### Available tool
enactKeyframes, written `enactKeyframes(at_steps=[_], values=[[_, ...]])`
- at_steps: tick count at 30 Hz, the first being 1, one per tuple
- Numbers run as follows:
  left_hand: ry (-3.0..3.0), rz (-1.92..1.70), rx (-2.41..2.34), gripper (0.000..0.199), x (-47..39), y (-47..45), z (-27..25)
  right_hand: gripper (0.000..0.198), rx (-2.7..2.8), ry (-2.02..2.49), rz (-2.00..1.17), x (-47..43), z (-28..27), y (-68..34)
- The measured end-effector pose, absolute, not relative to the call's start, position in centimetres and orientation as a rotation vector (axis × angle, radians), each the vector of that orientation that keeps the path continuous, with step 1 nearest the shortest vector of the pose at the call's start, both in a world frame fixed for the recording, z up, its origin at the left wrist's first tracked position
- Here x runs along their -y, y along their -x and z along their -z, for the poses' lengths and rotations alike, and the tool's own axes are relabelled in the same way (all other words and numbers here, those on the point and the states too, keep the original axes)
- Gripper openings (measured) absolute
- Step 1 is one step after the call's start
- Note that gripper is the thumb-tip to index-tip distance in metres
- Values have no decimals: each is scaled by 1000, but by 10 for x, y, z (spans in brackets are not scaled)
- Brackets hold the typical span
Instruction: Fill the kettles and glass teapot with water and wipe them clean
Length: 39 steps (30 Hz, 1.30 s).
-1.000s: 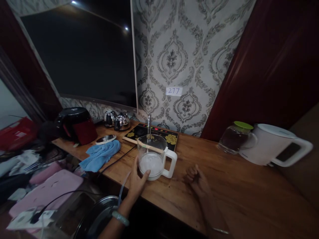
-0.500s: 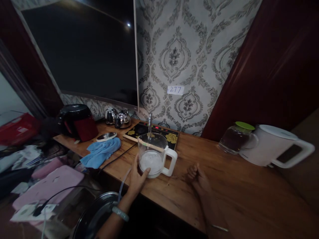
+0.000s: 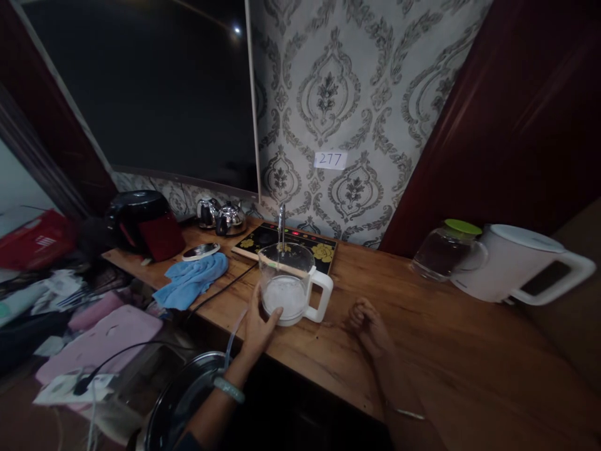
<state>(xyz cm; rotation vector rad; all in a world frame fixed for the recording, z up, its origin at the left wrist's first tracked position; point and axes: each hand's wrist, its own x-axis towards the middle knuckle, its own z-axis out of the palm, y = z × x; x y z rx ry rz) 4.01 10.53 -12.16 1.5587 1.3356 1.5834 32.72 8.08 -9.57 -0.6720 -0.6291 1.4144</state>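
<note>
My left hand is wrapped round the lower left side of a clear glass kettle with a white handle. The handle points right, and its base looks white and frothy with liquid. Over the kettle's open top arches a thin metal faucet, which rises by the black induction cooker with yellow flowers. Whether water runs from the spout is hard to make out. To the right of the kettle, my right hand rests on the wooden table, its fingers curled in with nothing in them.
A blue cloth, a round lid, two shiny metal pots and a red-black appliance sit at left. Far right stand a glass jug with a green lid and a white pitcher. A basin lies below the edge.
The whole view has shifted slightly, with the table things a little higher in the picture. Both hands keep their places, the left still on the glass kettle.
</note>
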Motion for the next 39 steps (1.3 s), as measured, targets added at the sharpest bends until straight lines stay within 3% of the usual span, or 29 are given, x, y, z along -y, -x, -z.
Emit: enactKeyframes(at_steps=[9,18,22,26,29,32,37,39], values=[[-1580,-1598,-1360,86,-105,-41,119,24,676,693,-1503,-79,98,-323],[-1541,-1619,-1343,86,-106,-41,122,34,714,751,-1477,-78,99,-319],[-1535,-1613,-1348,88,-106,-40,123,49,639,582,-1445,-82,101,-327],[-1533,-1608,-1359,87,-106,-41,122,27,560,595,-1392,-82,97,-332],[-1525,-1619,-1359,86,-106,-41,122,47,573,660,-1457,-76,90,-325],[-1531,-1619,-1354,88,-107,-41,122,51,579,670,-1491,-72,86,-320],[-1532,-1596,-1346,91,-109,-40,123,27,500,574,-1356,-79,96,-336],[-1527,-1601,-1341,91,-109,-40,123,25,509,531,-1313,-82,100,-343]])
